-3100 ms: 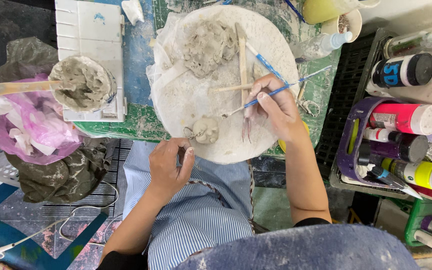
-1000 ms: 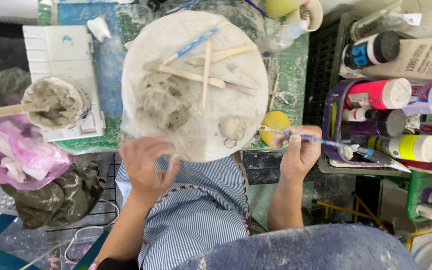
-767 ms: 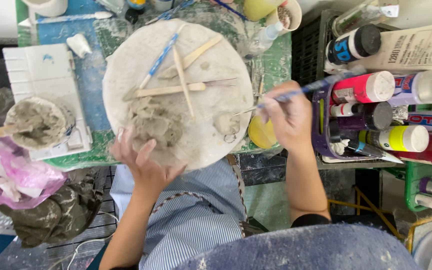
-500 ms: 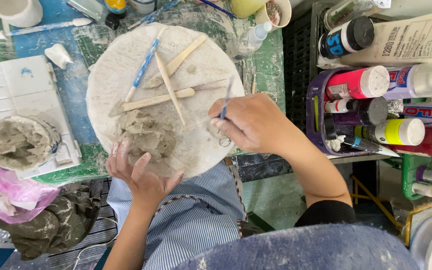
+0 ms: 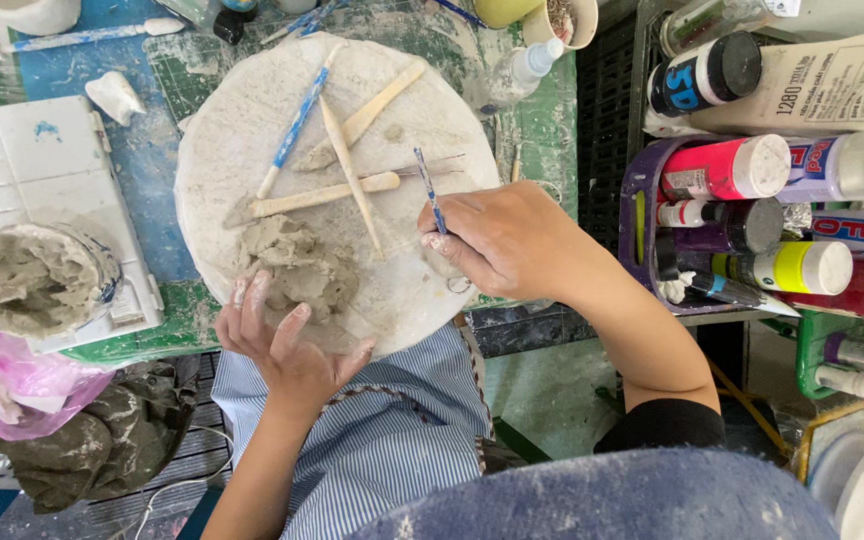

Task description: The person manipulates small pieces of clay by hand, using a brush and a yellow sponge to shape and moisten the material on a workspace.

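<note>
Since the earlier frame the right hand [image 5: 507,245] has come back from the paint bottles onto the round white board [image 5: 242,130], and the left hand [image 5: 287,350] has slid down to the board's near edge. The board fills most of the green worktop [image 5: 542,130]; its near rim overhangs the striped apron [image 5: 392,440], and bare board is left only in a narrow band between the two hands. The right grip is closed around a thin blue-handled brush [image 5: 429,190], pinched between fingertips, with the handle slanting up and away over the board and the working end hidden under the fingers. The left grip is wide, fingers spread and holding nothing, the fingertips touching the grey clay lump [image 5: 297,265], which lies near the middle of the board, just beside the right hand and below a crossed pile of wooden modelling sticks [image 5: 347,165] and a blue tool [image 5: 297,120]. At the left stand a white tray [image 5: 42,170] and a clay-caked cup [image 5: 37,285]. To the right, well apart, a purple rack [image 5: 637,210] holds lying bottles: pink, yellow-green, dark purple and red, capped white or black, under a large white labelled bottle [image 5: 832,85].
</note>
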